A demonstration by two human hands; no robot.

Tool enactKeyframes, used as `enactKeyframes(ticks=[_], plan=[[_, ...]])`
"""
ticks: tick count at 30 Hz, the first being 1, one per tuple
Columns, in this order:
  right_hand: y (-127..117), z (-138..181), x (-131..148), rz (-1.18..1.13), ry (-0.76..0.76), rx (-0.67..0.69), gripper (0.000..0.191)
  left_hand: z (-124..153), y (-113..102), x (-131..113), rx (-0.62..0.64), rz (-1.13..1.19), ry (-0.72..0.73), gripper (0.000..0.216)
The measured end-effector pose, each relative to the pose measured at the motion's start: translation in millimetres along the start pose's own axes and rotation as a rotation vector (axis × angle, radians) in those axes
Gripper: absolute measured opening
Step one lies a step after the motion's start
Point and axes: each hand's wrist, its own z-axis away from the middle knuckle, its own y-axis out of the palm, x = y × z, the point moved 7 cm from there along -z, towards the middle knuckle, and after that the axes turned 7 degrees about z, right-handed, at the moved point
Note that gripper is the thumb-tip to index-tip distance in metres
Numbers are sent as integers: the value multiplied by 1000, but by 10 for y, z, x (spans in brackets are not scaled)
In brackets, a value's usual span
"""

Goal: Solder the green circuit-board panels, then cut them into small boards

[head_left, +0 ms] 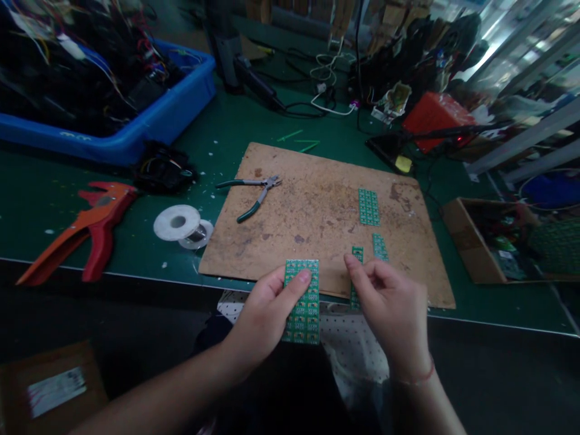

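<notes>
Panel (308, 315) of small green circuit boards, held over the counter (45, 199) edge. Left hand (265, 317) is clamped on it, thumb across the top. Right hand (392, 308) pinches a narrow strip (358, 252) just beside. Both look light, stiff and probably brittle; grip by the edges. Scuffed brown mat (317, 181) carries spare pieces (368, 206) and pliers (254, 192). Workshop dim, cluttered.

Position: head-worn camera, above and behind the left hand (265, 314) and right hand (389, 302).
Direction: forward and down, over the dark green worktop (45, 205) beyond the hands.
Nearness: close; hands low centre, forearms cut off below.
</notes>
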Motion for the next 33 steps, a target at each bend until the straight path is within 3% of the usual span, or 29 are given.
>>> enactKeyframes(ticks=[3,6,8,10,12,14,16,19,27,33], plan=[[-126,-114,-105,346,2,-98,45,45,11,-11,1,-42,-14,33],[-283,-128,-208,481,58,-226,40,62,8,20,9,-76,-40,35],[-348,-35,-191,369,36,-289,33,58,8,41,20,-95,-52,35],[-296,108,-102,193,-33,-243,30,49,19,45,34,-141,-45,36],[-100,263,30,68,-103,-69,38,39,50,27,60,-243,-7,38],[197,416,162,-184,-144,207,41,36,115,8,120,-367,46,39],[376,510,220,-410,-107,313,37,35,163,12,164,-443,76,40],[458,542,193,-514,-67,272,34,29,150,15,123,-448,100,44],[452,553,123,-477,-67,214,33,35,198,17,100,-375,161,41],[455,562,183,-506,-49,164,36,40,222,140,76,-199,61,42]])
